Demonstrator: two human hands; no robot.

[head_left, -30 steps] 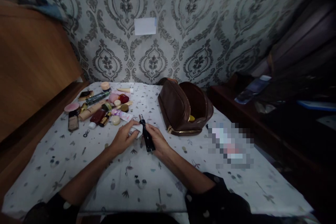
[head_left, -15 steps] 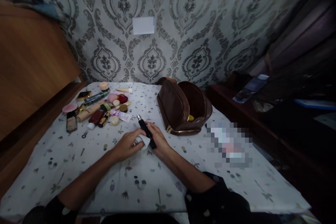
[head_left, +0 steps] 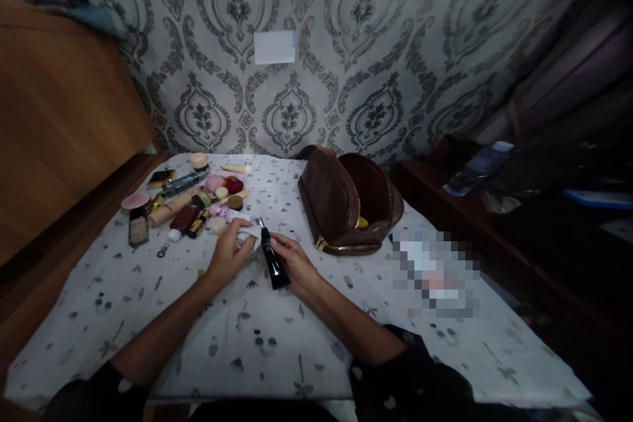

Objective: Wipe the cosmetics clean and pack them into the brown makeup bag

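My right hand (head_left: 297,262) holds a black cosmetic tube (head_left: 273,264) with a slim silver tip, tilted with the tip pointing away from me. Left of the tube, my left hand (head_left: 231,252) is closed on a white cloth or wipe (head_left: 252,232), which lies close to the silver tip. Whether the cloth touches the tip I cannot tell. Just beyond my left hand lies a group of cosmetics, among them a pink-and-white tube (head_left: 228,213) and a round cream-coloured jar (head_left: 217,225). An unzipped brown bag (head_left: 329,201) stands right of my hands, with something yellow (head_left: 362,222) inside.
On the left of the patterned white cloth (head_left: 198,336) are a glass foundation bottle (head_left: 138,227), a dark red bottle (head_left: 185,219) and a pink disc (head_left: 135,201). A blurred-out item (head_left: 435,273) lies at the right. A wooden cabinet (head_left: 64,112) borders the left side.
My left hand has shifted left and away from me with the white cloth, off the tube's body. The tube has turned, so its printed, glossy side shows. The view has shifted slightly.
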